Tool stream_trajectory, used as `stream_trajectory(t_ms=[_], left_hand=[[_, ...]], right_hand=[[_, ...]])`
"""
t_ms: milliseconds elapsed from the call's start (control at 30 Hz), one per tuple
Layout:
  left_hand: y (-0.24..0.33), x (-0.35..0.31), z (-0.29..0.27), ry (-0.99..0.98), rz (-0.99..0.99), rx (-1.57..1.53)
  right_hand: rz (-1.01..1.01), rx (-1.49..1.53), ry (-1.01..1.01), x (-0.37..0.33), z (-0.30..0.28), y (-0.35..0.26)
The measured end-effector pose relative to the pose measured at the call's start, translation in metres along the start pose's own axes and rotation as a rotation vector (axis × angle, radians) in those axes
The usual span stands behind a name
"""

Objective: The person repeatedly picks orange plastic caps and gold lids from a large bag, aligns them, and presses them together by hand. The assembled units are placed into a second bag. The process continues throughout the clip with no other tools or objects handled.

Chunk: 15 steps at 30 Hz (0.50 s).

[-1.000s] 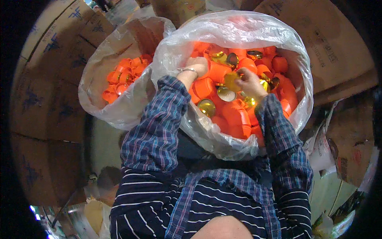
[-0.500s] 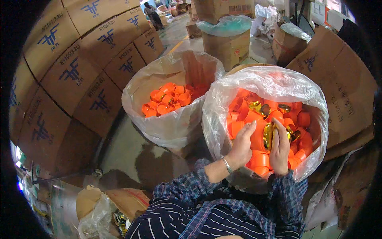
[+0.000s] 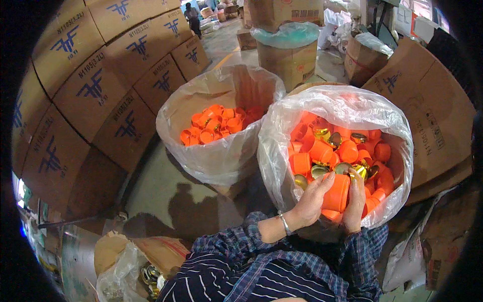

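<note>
Above the near side of the lined box [image 3: 275,151] on the right, an orange plastic cup [image 3: 336,194] sits between my two hands. My left hand [image 3: 308,204] is closed against its left side, thumb near the rim. My right hand [image 3: 355,199] grips its right side; that hand's fingers are partly hidden by the cup. Loose gold metallic lids, one of them a round lid [image 3: 320,171], lie just beyond my fingertips. Around them are piled several more orange cups [image 3: 348,151].
Left of it stands another plastic-lined box [image 3: 201,161] with orange cups. Stacked cartons [image 3: 90,95] wall the left. A small open carton [image 3: 113,251] with shiny lids is at lower left. A cardboard flap [image 3: 427,110] rises at right; a person [image 3: 192,19] stands far back.
Both hands have drawn nearer to me and lower, with the orange cup between them. The gold piece between my palms is no longer there; gold lids now show beyond the fingers.
</note>
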State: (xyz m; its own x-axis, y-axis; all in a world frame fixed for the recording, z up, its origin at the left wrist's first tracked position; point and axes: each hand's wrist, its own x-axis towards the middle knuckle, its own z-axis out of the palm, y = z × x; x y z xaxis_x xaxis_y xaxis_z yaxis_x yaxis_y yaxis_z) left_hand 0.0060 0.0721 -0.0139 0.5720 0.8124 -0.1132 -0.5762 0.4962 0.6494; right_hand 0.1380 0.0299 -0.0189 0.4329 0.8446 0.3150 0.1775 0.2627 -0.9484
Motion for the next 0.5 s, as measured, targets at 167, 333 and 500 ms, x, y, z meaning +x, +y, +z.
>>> stream_trajectory(t_ms=[167, 333, 500], left_hand=[[-0.004, -0.006, 0.009, 0.039, 0.18, 0.121], [0.01, -0.015, 0.012, 0.053, 0.054, 0.052], [0.0, -0.012, 0.012, 0.069, 0.232, 0.415]], right_hand=[[-0.224, -0.228, -0.021, -0.019, 0.008, -0.005], [-0.438, -0.386, -0.055, -0.027, 0.004, -0.016], [-0.28, -0.181, 0.074, -0.018, 0.016, -0.006]])
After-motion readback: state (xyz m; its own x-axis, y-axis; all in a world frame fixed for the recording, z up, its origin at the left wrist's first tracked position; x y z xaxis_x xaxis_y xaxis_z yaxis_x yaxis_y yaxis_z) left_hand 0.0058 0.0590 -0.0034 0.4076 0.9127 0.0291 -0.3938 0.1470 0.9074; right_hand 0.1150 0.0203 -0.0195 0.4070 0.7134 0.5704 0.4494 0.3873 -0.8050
